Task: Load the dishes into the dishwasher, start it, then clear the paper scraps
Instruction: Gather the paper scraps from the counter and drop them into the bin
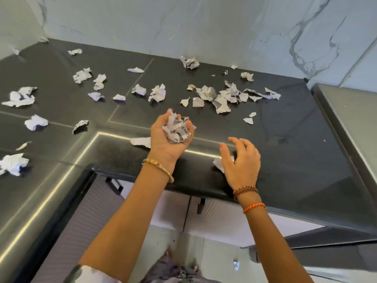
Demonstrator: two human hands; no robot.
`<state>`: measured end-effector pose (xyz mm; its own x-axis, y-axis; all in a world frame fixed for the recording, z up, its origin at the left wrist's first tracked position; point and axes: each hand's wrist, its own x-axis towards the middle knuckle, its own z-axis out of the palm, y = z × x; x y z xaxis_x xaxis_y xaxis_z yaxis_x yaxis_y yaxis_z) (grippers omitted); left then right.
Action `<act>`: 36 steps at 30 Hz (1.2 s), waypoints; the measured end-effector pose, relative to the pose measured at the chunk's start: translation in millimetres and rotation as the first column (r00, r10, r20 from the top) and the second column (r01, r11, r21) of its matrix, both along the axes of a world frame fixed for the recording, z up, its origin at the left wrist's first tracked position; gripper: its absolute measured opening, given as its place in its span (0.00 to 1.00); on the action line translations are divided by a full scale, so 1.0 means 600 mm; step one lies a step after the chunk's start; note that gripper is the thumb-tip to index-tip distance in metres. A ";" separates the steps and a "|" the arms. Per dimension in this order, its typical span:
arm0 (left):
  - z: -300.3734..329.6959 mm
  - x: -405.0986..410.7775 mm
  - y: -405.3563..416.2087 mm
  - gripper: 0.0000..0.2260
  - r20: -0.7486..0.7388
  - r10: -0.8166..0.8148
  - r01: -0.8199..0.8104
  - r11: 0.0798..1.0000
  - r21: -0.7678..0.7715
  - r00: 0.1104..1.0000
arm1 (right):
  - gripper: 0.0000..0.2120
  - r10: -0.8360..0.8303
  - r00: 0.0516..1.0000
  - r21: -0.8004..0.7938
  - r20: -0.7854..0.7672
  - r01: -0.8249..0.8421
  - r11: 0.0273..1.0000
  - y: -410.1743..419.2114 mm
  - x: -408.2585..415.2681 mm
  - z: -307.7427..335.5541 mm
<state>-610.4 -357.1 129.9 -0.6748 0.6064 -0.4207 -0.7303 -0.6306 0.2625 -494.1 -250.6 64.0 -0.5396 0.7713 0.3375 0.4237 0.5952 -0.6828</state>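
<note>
Cupping paper wad [177, 130], left hand [170, 137] palm-up | right hand [240, 162] palm-down

Paper scraps [221, 97] across countertop [285, 127], wall [183, 23] behind

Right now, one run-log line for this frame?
phase: clearing scraps | left hand: holds wad of scraps | right hand: open, over scrap near counter edge | many scraps remain

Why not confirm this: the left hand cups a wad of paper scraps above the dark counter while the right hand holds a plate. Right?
Not quite. In the head view the right hand holds no plate; its fingers reach down over a paper scrap near the counter edge. The left hand does cup the wad.
</note>
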 end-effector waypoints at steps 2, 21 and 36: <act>0.001 -0.004 -0.024 0.08 -0.024 0.052 -0.052 0.999 -0.006 0.998 | 0.34 0.100 0.990 0.036 0.097 -0.104 0.994 -0.022 0.004 -0.004; 0.014 -0.103 -0.177 0.07 -0.111 0.121 -0.129 0.990 -0.064 0.986 | 0.15 0.220 0.770 0.232 0.599 -0.430 0.873 -0.160 -0.203 0.025; -0.028 -0.108 -0.128 0.08 -0.002 -0.038 0.037 0.997 -0.069 0.999 | 0.11 0.080 0.957 0.320 0.280 -0.171 0.932 -0.123 -0.101 0.000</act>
<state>-675.4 -433.8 113.3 -0.6538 0.6010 -0.4597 -0.7520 -0.5832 0.3071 -554.8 -324.5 64.2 -0.7275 0.5566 0.4011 0.4643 0.8299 -0.3095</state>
